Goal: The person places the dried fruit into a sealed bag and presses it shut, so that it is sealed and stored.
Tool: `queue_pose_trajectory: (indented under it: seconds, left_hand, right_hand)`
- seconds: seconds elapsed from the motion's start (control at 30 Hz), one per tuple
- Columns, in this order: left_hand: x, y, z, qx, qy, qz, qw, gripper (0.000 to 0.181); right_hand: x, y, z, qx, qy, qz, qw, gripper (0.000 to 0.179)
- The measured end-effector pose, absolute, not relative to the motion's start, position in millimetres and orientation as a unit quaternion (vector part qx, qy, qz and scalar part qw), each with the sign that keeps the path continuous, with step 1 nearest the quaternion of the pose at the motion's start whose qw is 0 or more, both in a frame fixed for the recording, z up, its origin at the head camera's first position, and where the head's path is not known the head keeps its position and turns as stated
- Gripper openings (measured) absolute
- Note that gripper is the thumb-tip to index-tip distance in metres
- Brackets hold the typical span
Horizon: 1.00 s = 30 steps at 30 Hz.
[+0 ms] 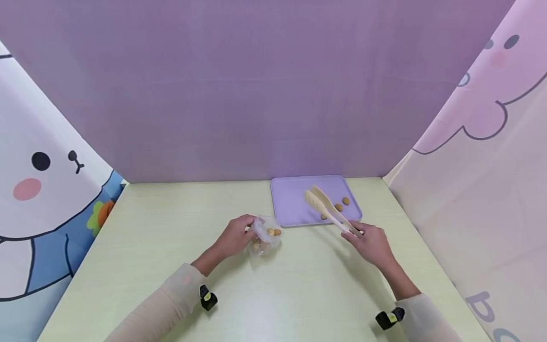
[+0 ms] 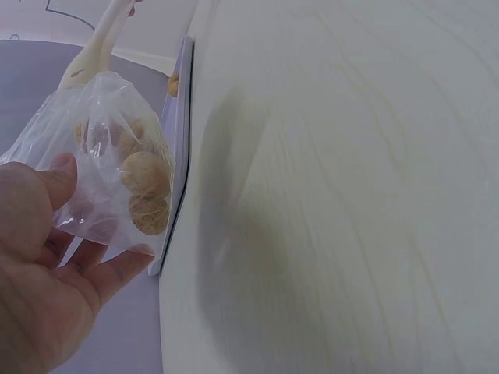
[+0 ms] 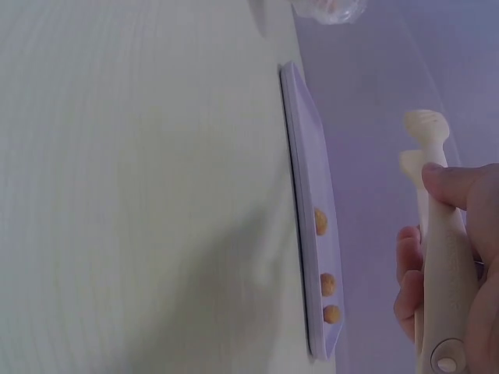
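Observation:
My left hand grips a clear plastic bag above the table, left of the tray's front corner. Several round brown walnut-like balls show through the bag's film in the left wrist view. My right hand holds cream-coloured tongs by the handles, their tips pointing up and left over a purple tray. The tips stand a little apart, and I see nothing between them. On the tray's right part lie three small brown balls.
A pale wood-grain table lies beneath everything. Behind it rises a purple cloth backdrop. Printed cloth panels stand at the left and right. Black wrist cameras sit by both sleeves.

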State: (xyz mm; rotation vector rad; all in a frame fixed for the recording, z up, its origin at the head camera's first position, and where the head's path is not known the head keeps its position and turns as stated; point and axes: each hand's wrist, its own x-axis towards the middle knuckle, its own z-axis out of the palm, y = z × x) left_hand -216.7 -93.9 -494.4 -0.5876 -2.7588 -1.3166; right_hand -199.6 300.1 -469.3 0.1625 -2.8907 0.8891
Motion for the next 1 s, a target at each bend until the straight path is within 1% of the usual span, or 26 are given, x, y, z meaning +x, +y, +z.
queue_pose_trajectory:
  seconds: [0.37, 0.53, 0.77, 1.0]
  left_hand:
    - [-216.4, -94.6, -495.0, -0.182, -0.887, -0.424, 0.01, 0.027]
    - [-216.7, -94.3, -495.2, -0.185, -0.887, -0.424, 0.015, 0.027]
    - [-217.2, -93.7, -496.1, -0.18, -0.888, -0.422, 0.008, 0.027]
    - [-217.8, -91.8, -496.4, -0.184, -0.889, -0.42, 0.011, 0.028]
  right_hand:
    - [-201.5, 317.4, -475.3, 0.046, -0.961, 0.266, 0.052, 0.056]
    - [-202.1, 324.7, -477.5, 0.043, -0.964, 0.257, 0.049, 0.054]
    - [-201.8, 337.8, -482.2, 0.049, -0.968, 0.242, 0.052, 0.047]
    - [-202.8, 346.5, -488.1, 0.051, -0.969, 0.238, 0.045, 0.048]
